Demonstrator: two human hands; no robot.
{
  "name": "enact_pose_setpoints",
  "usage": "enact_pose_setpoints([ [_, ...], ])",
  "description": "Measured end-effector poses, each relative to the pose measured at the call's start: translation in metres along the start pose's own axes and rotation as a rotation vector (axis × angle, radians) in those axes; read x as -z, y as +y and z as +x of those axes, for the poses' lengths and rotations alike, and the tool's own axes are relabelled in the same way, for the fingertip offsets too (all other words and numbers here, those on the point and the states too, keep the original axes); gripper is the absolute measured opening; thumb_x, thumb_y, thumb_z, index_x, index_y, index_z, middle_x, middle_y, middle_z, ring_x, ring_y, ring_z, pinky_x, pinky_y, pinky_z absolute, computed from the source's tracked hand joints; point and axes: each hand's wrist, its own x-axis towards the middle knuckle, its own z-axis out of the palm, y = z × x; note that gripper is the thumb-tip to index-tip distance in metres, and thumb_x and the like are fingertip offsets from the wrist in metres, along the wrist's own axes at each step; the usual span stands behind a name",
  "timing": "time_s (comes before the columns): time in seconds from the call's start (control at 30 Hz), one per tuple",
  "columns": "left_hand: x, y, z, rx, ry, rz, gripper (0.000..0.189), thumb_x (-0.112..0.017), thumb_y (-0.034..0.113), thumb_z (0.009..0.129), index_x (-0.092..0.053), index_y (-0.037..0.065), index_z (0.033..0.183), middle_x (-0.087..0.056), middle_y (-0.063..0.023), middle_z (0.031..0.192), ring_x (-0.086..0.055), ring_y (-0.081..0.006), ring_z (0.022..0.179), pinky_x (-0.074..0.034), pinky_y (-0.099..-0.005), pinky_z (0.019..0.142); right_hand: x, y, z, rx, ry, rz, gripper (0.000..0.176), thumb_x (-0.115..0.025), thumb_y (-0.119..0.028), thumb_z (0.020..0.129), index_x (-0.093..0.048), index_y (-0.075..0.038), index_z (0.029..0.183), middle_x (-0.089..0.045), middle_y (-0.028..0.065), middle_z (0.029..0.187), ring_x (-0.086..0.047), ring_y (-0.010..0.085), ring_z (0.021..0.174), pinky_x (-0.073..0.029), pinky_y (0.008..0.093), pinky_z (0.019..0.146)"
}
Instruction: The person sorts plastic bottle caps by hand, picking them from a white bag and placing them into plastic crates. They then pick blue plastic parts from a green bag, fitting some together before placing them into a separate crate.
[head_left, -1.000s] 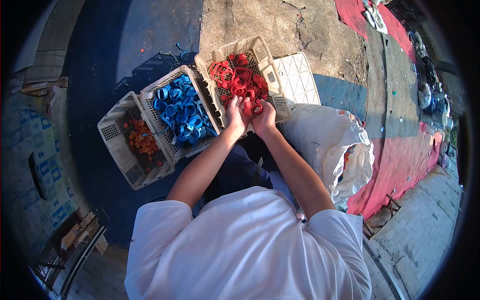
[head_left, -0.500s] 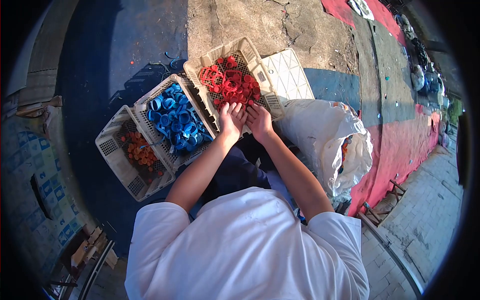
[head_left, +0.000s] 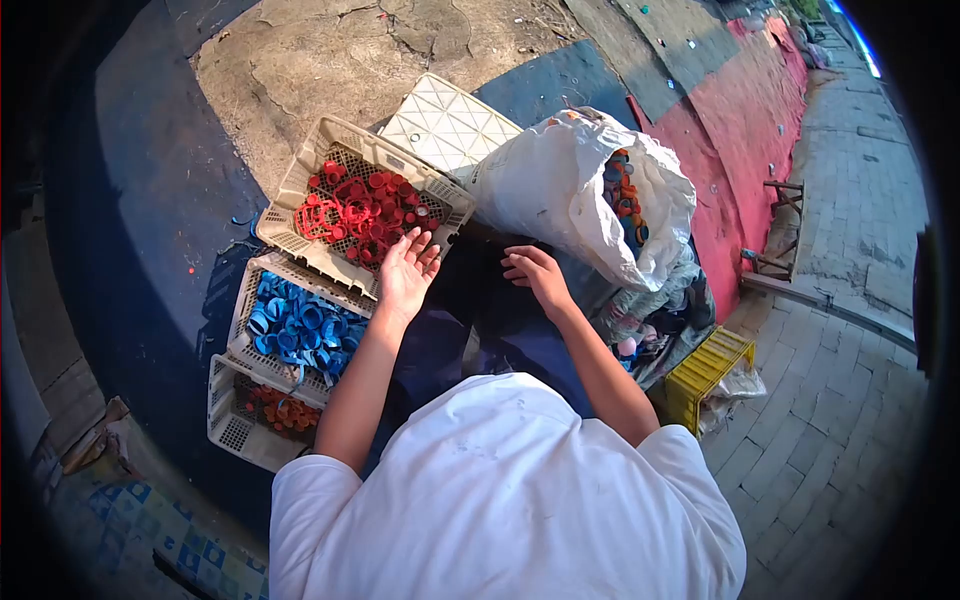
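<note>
"Grip first: anything clasped?"

"Nothing that I can see. The left hand (head_left: 407,274) is palm up, fingers loosely spread, by the near right edge of the red crate (head_left: 278,232). Well apart from it, the right hand (head_left: 540,281) is above the lap (head_left: 510,345); its fingers bend and its palm is hidden, so I can't tell whether it holds anything."

"And the red caps (head_left: 358,212)?"

"Inside the red crate, spread between its edges, some close to the left hand."

"Why separate crates?"

"Probably to keep colours apart: the blue crate (head_left: 239,322), with blue caps (head_left: 300,328), sits just beside; the orange crate (head_left: 216,392), with orange caps (head_left: 285,411), lies beyond."

"And the sack (head_left: 535,180)?"

"Right of the red crate, mouth agape, perhaps keeping its mixed caps (head_left: 628,198) within reach."
</note>
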Motion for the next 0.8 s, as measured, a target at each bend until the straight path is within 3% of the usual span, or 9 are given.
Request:
enact_pose_setpoints([
  [0.17,-0.047,-0.010,0.024,0.109,-0.026,0.213,0.036,-0.049,0.033,0.103,-0.060,0.012,0.129,-0.066,-0.0025,0.125,-0.063,-0.0192,0.111,-0.048,-0.0375,0.097,0.044,-0.007,-0.050,0.269,0.296,0.061,0.026,-0.064,-0.018,0.099,-0.069,0.000,0.118,-0.073,0.0082,0.102,-0.068,0.0140,0.091,-0.053,0.0282,0.082],
  [0.3,-0.080,-0.024,0.030,0.085,-0.057,0.296,0.036,-0.047,0.032,0.104,-0.060,0.010,0.129,-0.066,-0.0033,0.125,-0.064,-0.0198,0.110,-0.050,-0.0382,0.096,0.080,0.001,-0.069,0.427,0.434,0.207,0.021,-0.063,-0.011,0.099,-0.070,0.002,0.114,-0.072,0.0076,0.101,-0.068,0.0131,0.092,-0.054,0.0269,0.084],
  [0.57,-0.155,-0.092,0.016,0.111,-0.059,0.518,0.038,-0.047,0.030,0.103,-0.058,0.007,0.131,-0.066,-0.0070,0.124,-0.065,-0.0232,0.108,-0.052,-0.0378,0.092,0.165,0.024,-0.084,0.526,0.696,0.196,0.016,-0.064,-0.005,0.097,-0.071,0.001,0.110,-0.073,0.0057,0.096,-0.068,0.0110,0.087,-0.054,0.0251,0.078],
  [0.8,-0.220,-0.155,0.013,-0.140,-0.256,0.788,0.036,-0.045,0.023,0.104,-0.053,0.004,0.133,-0.064,-0.0120,0.124,-0.065,-0.0235,0.111,-0.052,-0.0367,0.093,0.215,0.006,-0.079,0.646,0.745,-0.110,0.017,-0.064,-0.001,0.092,-0.070,0.000,0.108,-0.071,0.0102,0.089,-0.069,0.0153,0.077,-0.053,0.0277,0.067],
])
